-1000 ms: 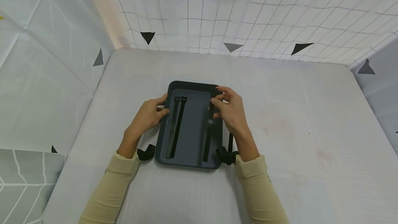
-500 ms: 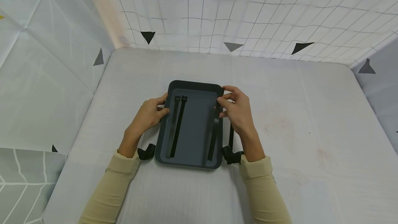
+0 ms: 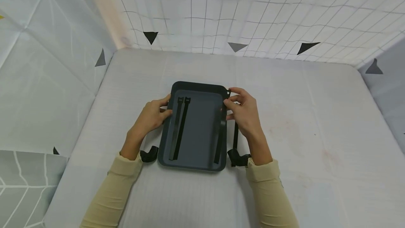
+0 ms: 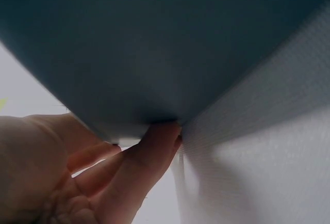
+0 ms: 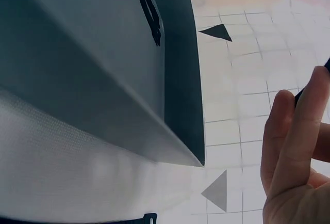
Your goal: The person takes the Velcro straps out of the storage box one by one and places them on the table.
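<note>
A dark blue-grey tray (image 3: 202, 133) lies in the middle of the table. Two black slotted-head straps (image 3: 181, 129), like hook-and-loop cable ties, lie side by side along its left part. My left hand (image 3: 152, 117) holds the tray's left side, thumb and fingertips at the rim; the left wrist view shows them against the wall (image 4: 154, 43). At the upper right corner my right hand (image 3: 243, 110) pinches another black strap (image 3: 220, 136) near its head. That strap hangs down along the inside of the right wall, its head sticking out past the rim.
One more black strap (image 3: 235, 136) lies on the table right of the tray, partly hidden by my right hand and wrist camera (image 3: 238, 158). Behind the white table (image 3: 294, 115) rises a white sheet with grid lines and triangular marks (image 3: 235, 46).
My right hand has moved right, bringing the strap from over the tray's inside to its right rim. My left hand and the two straps in the tray stay put.
</note>
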Motion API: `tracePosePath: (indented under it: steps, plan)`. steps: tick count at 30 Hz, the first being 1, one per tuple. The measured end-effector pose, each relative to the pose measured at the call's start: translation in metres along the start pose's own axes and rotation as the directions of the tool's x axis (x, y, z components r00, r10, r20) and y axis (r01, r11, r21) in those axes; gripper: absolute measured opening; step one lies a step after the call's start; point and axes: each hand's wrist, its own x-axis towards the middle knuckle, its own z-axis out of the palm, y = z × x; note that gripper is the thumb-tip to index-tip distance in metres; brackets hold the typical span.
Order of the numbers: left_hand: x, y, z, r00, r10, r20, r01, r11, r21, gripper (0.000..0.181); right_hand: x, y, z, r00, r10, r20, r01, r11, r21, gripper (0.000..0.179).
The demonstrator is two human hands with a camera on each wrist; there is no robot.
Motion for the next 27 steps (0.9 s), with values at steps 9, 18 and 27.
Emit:
tracePosePath:
  steps: [9,18,27]
  plan:
    - [-0.001,-0.001,0.001,1.0,-0.005,-0.001,0.005,1.0,-0.008,0.061,-0.005,0.003,-0.006,1.0,0.002,0.008,-0.002,1.0,-0.02,0.044]
    - [0.001,-0.002,0.001,1.0,0.011,0.0,-0.011,1.0,-0.007,0.061,-0.007,0.003,-0.011,1.0,0.005,0.007,-0.005,1.0,-0.013,0.045]
    - [0.001,-0.002,0.001,1.0,0.015,-0.006,-0.015,1.0,-0.004,0.061,-0.01,0.007,-0.015,1.0,0.002,0.002,-0.002,0.999,-0.044,0.044]
